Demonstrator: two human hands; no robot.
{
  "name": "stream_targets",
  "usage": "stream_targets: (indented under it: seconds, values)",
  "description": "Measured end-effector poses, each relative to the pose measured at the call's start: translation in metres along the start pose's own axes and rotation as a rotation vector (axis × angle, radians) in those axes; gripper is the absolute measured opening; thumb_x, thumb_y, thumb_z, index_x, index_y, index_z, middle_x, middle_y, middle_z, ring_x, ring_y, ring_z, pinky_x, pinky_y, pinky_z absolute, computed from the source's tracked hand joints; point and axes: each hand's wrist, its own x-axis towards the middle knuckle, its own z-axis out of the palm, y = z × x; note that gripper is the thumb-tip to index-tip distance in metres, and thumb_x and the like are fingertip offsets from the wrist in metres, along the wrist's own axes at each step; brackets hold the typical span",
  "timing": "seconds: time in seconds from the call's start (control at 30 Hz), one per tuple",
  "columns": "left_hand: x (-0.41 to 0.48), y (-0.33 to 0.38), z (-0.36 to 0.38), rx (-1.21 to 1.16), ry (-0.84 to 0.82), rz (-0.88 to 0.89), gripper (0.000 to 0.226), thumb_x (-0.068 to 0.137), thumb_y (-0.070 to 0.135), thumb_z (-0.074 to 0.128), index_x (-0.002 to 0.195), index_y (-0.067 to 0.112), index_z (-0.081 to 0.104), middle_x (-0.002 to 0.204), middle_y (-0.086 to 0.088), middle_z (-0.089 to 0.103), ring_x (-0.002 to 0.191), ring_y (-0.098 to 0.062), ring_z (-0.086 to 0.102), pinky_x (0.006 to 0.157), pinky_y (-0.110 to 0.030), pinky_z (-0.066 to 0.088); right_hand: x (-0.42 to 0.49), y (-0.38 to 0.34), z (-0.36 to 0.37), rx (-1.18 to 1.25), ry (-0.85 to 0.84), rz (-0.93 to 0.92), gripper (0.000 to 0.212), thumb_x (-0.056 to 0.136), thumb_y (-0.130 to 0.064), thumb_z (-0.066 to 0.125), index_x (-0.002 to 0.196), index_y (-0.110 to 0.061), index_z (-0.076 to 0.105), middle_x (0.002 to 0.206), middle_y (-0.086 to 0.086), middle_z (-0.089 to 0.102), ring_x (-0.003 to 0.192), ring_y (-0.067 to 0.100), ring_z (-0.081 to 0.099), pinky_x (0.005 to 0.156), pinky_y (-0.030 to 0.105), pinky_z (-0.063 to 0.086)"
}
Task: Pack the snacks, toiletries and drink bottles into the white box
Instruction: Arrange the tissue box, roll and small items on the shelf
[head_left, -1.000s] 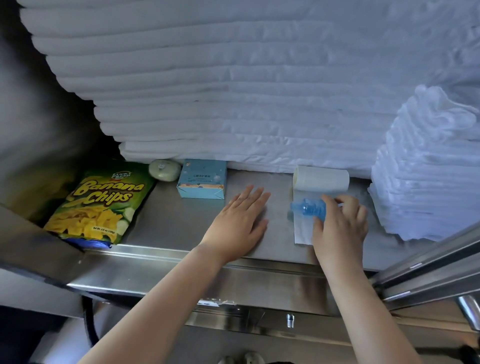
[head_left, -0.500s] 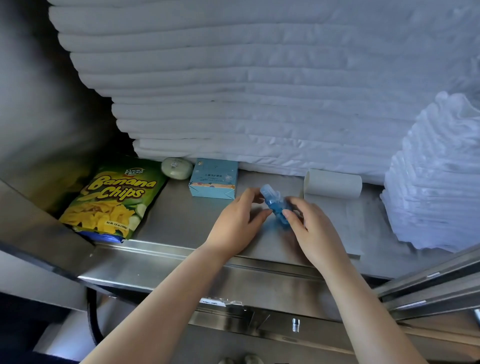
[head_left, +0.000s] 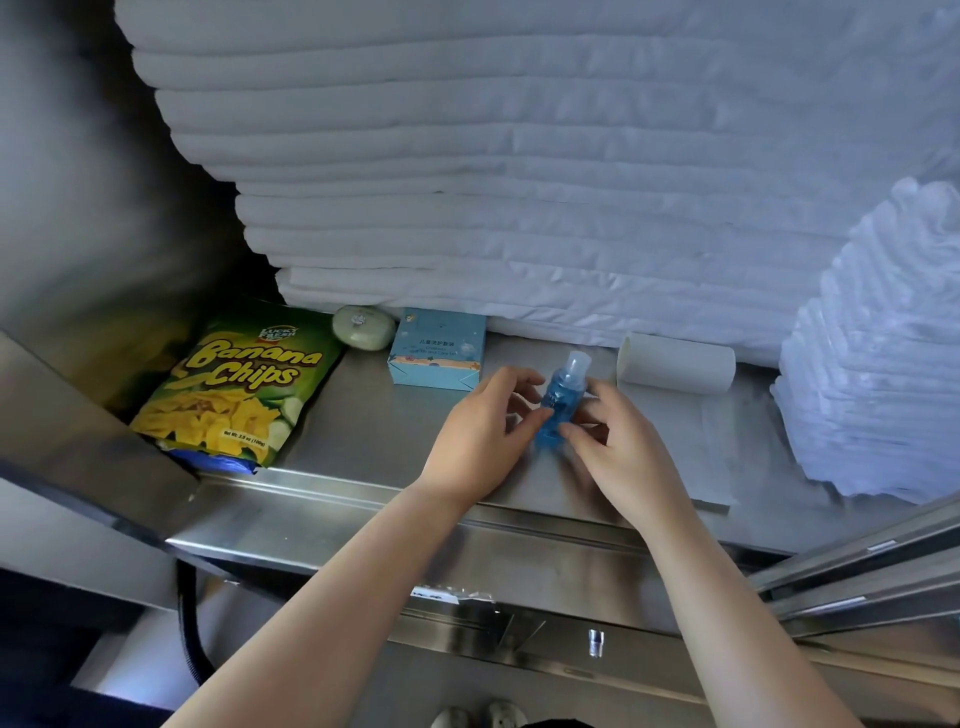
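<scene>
Centrally, on a stainless steel bench, two bare hands meet around a small blue bottle with a clear cap. The left hand pinches it from the left with thumb and fingertips; the right hand pinches it from the right. The bottle stands upright, tilted slightly, its base at or just above the bench surface near the middle; which of the two cannot be told.

Along the back edge of the bench, from left to right: a green bag of banana chips lying flat at the left end, a pale green oval soap, a light blue carton, and a white paper roll lying on its side with a strip unrolled toward the front edge. A tall stack of folded white linens rises behind them, and a smaller white stack sits at the right end.

The white box is out of view.
</scene>
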Motion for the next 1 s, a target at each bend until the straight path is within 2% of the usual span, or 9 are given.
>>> stream_targets:
  seconds: [0.1,0.27,0.37,0.47,0.6,0.7,0.8,0.93,1.0]
  values:
    - [0.0,-0.002,0.0,0.027,-0.009,0.001,0.03,0.083,0.019,0.068,0.111,0.02,0.056,0.092,0.01,0.059,0.082,-0.005,0.058,0.077,-0.028,0.052,0.005,0.0,0.0,0.082,0.002,0.016,0.041,0.085,-0.009,0.066,0.122,-0.025,0.054,0.11,-0.018,0.064,0.092,-0.005,0.062,0.078,0.007,0.045]
    - [-0.001,-0.002,0.001,0.01,-0.026,0.007,0.031,0.081,0.017,0.07,0.108,0.021,0.057,0.088,0.013,0.056,0.077,-0.004,0.06,0.075,-0.025,0.052,0.011,0.002,-0.001,0.233,0.023,0.074,0.047,0.085,-0.012,0.067,0.122,-0.033,0.047,0.099,-0.018,0.065,0.086,-0.008,0.063,0.072,0.005,0.045]
    - [-0.001,-0.002,0.001,0.007,-0.036,0.026,0.032,0.079,0.016,0.072,0.108,0.02,0.058,0.086,0.014,0.056,0.078,-0.003,0.059,0.074,-0.022,0.051,0.013,0.003,0.003,0.291,0.062,0.072,0.039,0.084,-0.012,0.07,0.113,-0.031,0.053,0.093,-0.017,0.067,0.085,-0.007,0.064,0.07,0.007,0.047]
    - [-0.001,-0.003,0.001,-0.006,-0.022,0.013,0.03,0.079,0.015,0.072,0.105,0.019,0.059,0.084,0.013,0.057,0.079,-0.004,0.058,0.075,-0.025,0.051,0.016,0.003,0.005,0.358,0.049,0.094,0.039,0.084,-0.009,0.068,0.105,-0.038,0.053,0.093,-0.016,0.068,0.086,-0.006,0.065,0.07,0.009,0.048]
    - [-0.001,-0.003,0.0,-0.021,0.014,-0.019,0.028,0.077,0.02,0.074,0.097,0.022,0.054,0.084,0.011,0.059,0.076,-0.006,0.059,0.074,-0.032,0.054,0.019,0.008,0.002,0.514,-0.032,0.145,0.04,0.088,-0.001,0.061,0.114,-0.031,0.054,0.093,-0.013,0.073,0.088,0.004,0.069,0.069,0.012,0.051]
    - [-0.002,-0.003,0.001,-0.002,0.004,-0.017,0.028,0.078,0.023,0.074,0.095,0.025,0.052,0.087,0.013,0.059,0.076,-0.006,0.059,0.073,-0.033,0.054,0.019,0.009,0.002,0.516,-0.075,0.14,0.04,0.09,0.0,0.057,0.122,-0.025,0.055,0.1,-0.008,0.073,0.095,0.008,0.068,0.077,0.017,0.052]
    - [-0.002,-0.002,0.0,0.004,0.007,-0.01,0.028,0.078,0.024,0.074,0.096,0.024,0.053,0.089,0.013,0.058,0.076,-0.004,0.058,0.073,-0.032,0.053,0.019,0.007,0.002,0.497,-0.078,0.123,0.039,0.09,-0.002,0.058,0.119,-0.028,0.058,0.108,-0.004,0.071,0.1,0.009,0.066,0.086,0.023,0.052]
    - [-0.009,-0.002,-0.005,-0.052,0.05,-0.018,0.038,0.078,0.023,0.074,0.11,0.021,0.054,0.093,0.018,0.057,0.082,0.0,0.056,0.076,-0.03,0.054,0.017,0.0,0.006,0.435,-0.054,0.059,0.038,0.085,-0.006,0.065,0.108,-0.036,0.061,0.104,-0.012,0.071,0.098,0.002,0.065,0.079,0.015,0.05]
    - [-0.019,-0.006,-0.013,-0.057,0.104,-0.026,0.043,0.077,0.023,0.075,0.114,0.021,0.052,0.096,0.023,0.056,0.085,0.002,0.056,0.077,-0.025,0.053,0.017,-0.008,0.014,0.408,-0.077,0.031,0.039,0.081,-0.008,0.07,0.108,-0.034,0.059,0.102,-0.014,0.071,0.095,0.001,0.066,0.078,0.016,0.05]
